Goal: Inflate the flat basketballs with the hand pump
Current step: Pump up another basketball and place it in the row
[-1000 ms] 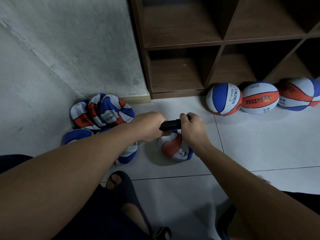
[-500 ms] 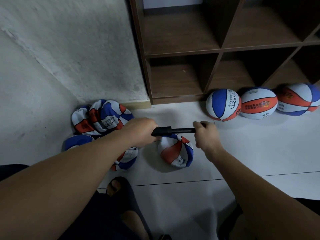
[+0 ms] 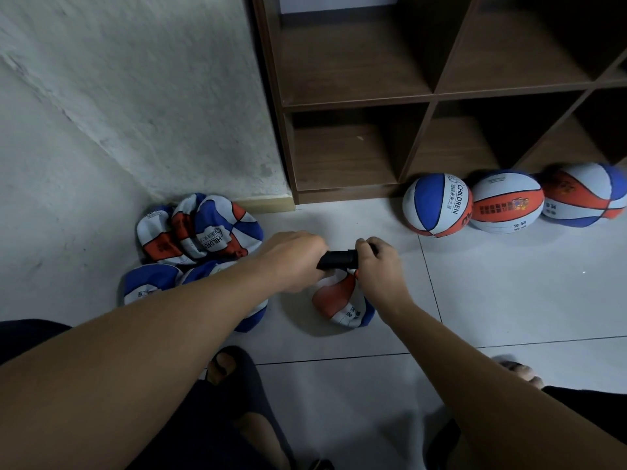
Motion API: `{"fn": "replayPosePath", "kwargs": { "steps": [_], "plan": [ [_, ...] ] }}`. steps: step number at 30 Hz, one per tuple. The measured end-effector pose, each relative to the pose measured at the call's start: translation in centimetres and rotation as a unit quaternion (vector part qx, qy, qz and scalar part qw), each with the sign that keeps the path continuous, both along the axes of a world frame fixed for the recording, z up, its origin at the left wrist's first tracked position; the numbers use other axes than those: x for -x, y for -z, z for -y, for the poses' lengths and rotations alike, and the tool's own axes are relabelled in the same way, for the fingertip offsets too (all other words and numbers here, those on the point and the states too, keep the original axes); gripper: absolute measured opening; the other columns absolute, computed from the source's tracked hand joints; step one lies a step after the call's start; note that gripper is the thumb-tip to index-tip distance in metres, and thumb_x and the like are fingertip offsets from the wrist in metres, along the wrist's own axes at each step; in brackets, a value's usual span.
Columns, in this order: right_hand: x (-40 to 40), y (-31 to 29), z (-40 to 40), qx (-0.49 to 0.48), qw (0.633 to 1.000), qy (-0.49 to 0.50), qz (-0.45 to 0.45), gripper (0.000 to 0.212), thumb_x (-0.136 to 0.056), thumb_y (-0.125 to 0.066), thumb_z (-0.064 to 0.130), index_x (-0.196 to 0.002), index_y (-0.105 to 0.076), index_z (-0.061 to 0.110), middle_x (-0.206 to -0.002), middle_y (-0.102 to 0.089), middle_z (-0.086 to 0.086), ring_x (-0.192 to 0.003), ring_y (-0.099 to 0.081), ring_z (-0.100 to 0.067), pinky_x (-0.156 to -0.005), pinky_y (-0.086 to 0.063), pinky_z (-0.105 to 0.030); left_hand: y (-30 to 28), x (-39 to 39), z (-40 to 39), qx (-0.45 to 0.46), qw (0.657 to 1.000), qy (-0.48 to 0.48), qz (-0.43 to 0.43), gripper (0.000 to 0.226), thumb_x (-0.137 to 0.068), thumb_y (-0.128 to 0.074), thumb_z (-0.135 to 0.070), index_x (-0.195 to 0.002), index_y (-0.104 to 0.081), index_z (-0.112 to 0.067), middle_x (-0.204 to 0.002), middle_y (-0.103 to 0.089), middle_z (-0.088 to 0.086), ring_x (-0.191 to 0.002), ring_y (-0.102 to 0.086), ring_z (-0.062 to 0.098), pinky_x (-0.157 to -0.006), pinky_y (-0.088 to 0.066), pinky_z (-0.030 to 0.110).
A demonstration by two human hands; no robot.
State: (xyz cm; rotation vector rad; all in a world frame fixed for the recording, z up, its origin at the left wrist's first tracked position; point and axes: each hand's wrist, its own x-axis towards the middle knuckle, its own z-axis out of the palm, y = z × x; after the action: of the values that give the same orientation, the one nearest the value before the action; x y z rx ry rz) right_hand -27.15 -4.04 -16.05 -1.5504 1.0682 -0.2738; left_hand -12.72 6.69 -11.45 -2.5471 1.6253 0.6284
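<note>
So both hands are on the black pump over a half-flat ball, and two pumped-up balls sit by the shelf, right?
Not quite: the head view shows three pumped-up balls by the shelf, not two. The rest holds: the left hand and right hand both hold the black pump over the half-flat ball.

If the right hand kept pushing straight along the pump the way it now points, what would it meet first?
Probably the left hand: the right hand grips the handle end of the pump, and the short black barrel between the two hands is all that separates them.
</note>
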Motion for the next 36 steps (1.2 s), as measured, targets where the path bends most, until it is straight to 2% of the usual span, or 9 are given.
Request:
{"fn": "replayPosePath", "kwargs": {
  "steps": [3,5,9,15,18,22,26,32,36],
  "plan": [
    [0.1,-0.1,1.0,-0.06,0.998,-0.003,-0.005,0.035,-0.102,-0.06,0.05,-0.098,-0.064,0.016,-0.077,-0.06,-0.007,-0.068,-0.056,-0.023,-0.066,-0.049,-0.044,0.1,-0.7,-0.3,0.001,1.0,0.003,0.008,0.033,-0.101,-0.067,-0.054,-0.08,-0.061,-0.03,-0.074,-0.065,-0.005,-0.065,-0.064,0.016,-0.057,-0.045,0.033],
    [0.4,-0.5,2.8,-0.087,0.996,0.014,-0.008,0.037,-0.104,-0.064,0.049,-0.097,-0.065,0.012,-0.079,-0.057,-0.007,-0.07,-0.055,-0.023,-0.068,-0.051,-0.042,0.3,-1.7,-1.0,0.011,1.0,-0.016,0.0,0.033,-0.1,-0.067,-0.057,-0.081,-0.064,-0.029,-0.074,-0.066,-0.006,-0.066,-0.065,0.017,-0.059,-0.052,0.033],
    [1.7,-1.4,7.0,-0.087,0.995,0.054,-0.014,0.032,-0.109,-0.058,0.041,-0.102,-0.065,0.011,-0.087,-0.054,-0.011,-0.073,-0.049,-0.024,-0.063,-0.047,-0.038,0.4,-3.0,-2.3,0.007,0.999,-0.049,-0.015,0.038,-0.099,-0.066,-0.059,-0.077,-0.064,-0.028,-0.072,-0.067,-0.005,-0.064,-0.067,0.017,-0.059,-0.056,0.037],
    [1.3,-1.2,5.5,-0.092,0.992,0.072,-0.042,0.023,-0.11,-0.049,0.029,-0.099,-0.057,0.011,-0.075,-0.044,-0.01,-0.061,-0.04,-0.021,-0.053,-0.036,-0.034,0.4,-3.0,-1.8,-0.017,0.999,-0.042,-0.009,0.038,-0.1,-0.067,-0.058,-0.076,-0.065,-0.029,-0.071,-0.067,-0.004,-0.062,-0.067,0.018,-0.053,-0.047,0.032],
    [0.6,-0.8,3.2,-0.052,0.993,0.088,-0.059,0.027,-0.108,-0.049,0.028,-0.091,-0.058,0.009,-0.068,-0.041,-0.004,-0.061,-0.041,-0.021,-0.059,-0.041,-0.04,0.6,-2.2,-1.2,-0.011,1.0,-0.019,0.013,0.036,-0.101,-0.068,-0.056,-0.077,-0.064,-0.03,-0.072,-0.065,-0.005,-0.062,-0.064,0.015,-0.052,-0.041,0.031],
    [0.0,-0.8,0.9,-0.058,0.994,0.088,-0.041,0.025,-0.106,-0.05,0.023,-0.087,-0.058,0.01,-0.068,-0.046,-0.004,-0.065,-0.045,-0.022,-0.064,-0.043,-0.042,0.4,-1.3,-0.6,-0.001,1.0,-0.002,0.01,0.032,-0.102,-0.068,-0.053,-0.082,-0.065,-0.029,-0.075,-0.065,-0.005,-0.065,-0.065,0.017,-0.059,-0.053,0.035],
    [-0.6,-0.8,-0.3,-0.042,0.997,0.049,-0.037,0.026,-0.104,-0.049,0.02,-0.08,-0.053,0.011,-0.064,-0.044,-0.003,-0.057,-0.04,-0.02,-0.056,-0.034,-0.036,0.2,-0.8,-0.2,-0.005,1.0,0.006,0.005,0.029,-0.102,-0.068,-0.05,-0.083,-0.065,-0.029,-0.076,-0.066,-0.004,-0.066,-0.065,0.019,-0.059,-0.049,0.033],
    [-0.8,-1.1,-0.4,-0.045,0.999,0.0,-0.025,0.028,-0.108,-0.052,0.028,-0.089,-0.06,0.01,-0.061,-0.047,0.0,-0.053,-0.044,-0.016,-0.05,-0.037,-0.032,0.6,-0.8,-0.7,0.003,1.0,-0.005,-0.019,0.032,-0.102,-0.067,-0.053,-0.08,-0.062,-0.03,-0.073,-0.065,-0.006,-0.066,-0.064,0.016,-0.059,-0.049,0.033],
    [0.7,-1.3,2.7,-0.051,0.997,0.045,-0.022,0.025,-0.103,-0.061,0.031,-0.087,-0.062,0.012,-0.065,-0.05,-0.001,-0.061,-0.046,-0.021,-0.059,-0.042,-0.039,0.7,-1.8,-1.9,0.014,0.999,-0.026,-0.035,0.035,-0.1,-0.067,-0.056,-0.079,-0.064,-0.029,-0.071,-0.066,-0.005,-0.064,-0.065,0.016,-0.058,-0.052,0.034]
  ]
}}
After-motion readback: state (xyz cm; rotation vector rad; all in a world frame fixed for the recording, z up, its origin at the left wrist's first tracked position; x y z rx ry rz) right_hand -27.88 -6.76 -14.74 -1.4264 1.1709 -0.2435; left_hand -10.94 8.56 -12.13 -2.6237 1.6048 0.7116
